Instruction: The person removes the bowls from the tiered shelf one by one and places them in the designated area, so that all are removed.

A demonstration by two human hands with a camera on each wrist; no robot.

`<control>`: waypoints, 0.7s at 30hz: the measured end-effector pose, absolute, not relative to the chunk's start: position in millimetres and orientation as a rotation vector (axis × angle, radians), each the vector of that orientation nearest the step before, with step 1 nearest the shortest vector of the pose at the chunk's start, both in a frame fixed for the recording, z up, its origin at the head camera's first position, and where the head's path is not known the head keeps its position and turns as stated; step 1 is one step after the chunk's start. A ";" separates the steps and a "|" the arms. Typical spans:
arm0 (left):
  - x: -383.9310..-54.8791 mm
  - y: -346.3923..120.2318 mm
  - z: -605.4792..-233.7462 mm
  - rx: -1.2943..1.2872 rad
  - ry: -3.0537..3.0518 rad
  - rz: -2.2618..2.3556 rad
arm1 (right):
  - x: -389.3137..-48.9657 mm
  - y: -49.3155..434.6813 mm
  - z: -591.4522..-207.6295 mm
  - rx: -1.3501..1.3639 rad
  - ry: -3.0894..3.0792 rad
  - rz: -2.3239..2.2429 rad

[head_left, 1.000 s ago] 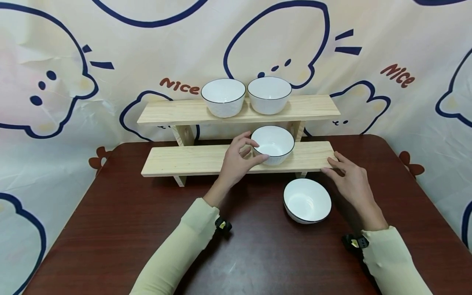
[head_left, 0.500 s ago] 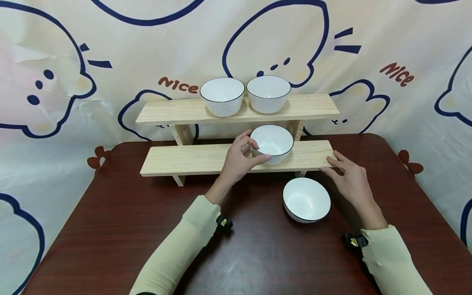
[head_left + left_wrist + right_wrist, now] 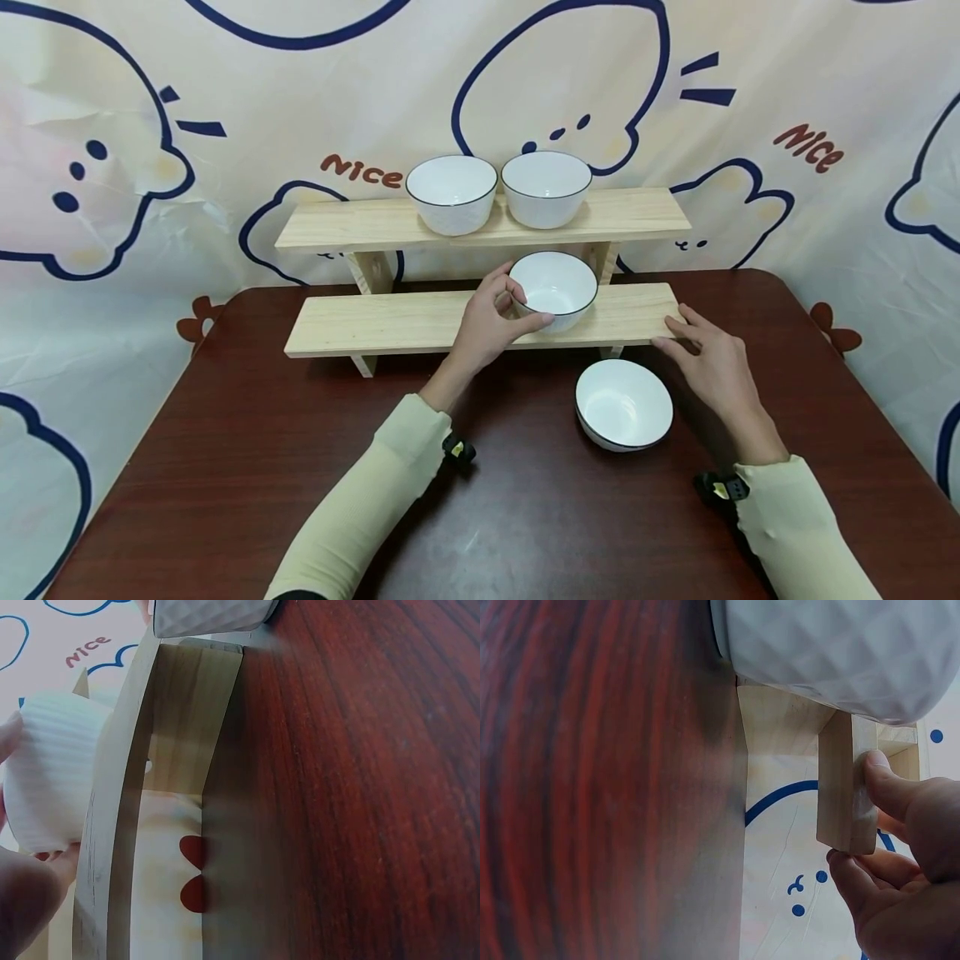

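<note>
A white bowl with a dark rim (image 3: 557,283) stands on the lower shelf board (image 3: 375,323). My left hand (image 3: 486,321) holds this bowl from its left side, with the thumb at the front and fingers at the rim. In the left wrist view the held bowl (image 3: 56,772) shows a ribbed outer wall. At the right end of that board, my right hand (image 3: 708,367) grips the wood, with thumb and fingers on either side of the board end (image 3: 847,784) in the right wrist view.
Two similar bowls, one on the left (image 3: 452,196) and one on the right (image 3: 546,190), stand side by side on the upper shelf board (image 3: 337,223). Another bowl (image 3: 624,406) sits on the dark wooden table (image 3: 247,467), before the shelf. A printed cloth (image 3: 315,100) hangs behind.
</note>
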State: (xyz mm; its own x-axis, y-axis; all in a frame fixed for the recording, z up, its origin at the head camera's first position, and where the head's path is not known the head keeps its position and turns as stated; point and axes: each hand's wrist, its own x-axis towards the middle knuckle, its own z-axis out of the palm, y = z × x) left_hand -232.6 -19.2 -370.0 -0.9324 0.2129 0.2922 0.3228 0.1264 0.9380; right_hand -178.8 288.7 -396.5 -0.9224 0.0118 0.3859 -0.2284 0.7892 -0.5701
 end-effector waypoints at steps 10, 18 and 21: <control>-232.2 -15.4 -368.7 -0.559 -2.332 -1.914 | -177.5 288.9 -396.5 0.160 -2.618 0.889; -234.6 -15.0 -371.1 -0.580 -2.340 -1.904 | -177.4 288.5 -395.3 0.148 -2.617 0.894; -234.5 -15.1 -371.7 -0.582 -2.343 -1.897 | -177.1 288.2 -394.8 0.147 -2.615 0.896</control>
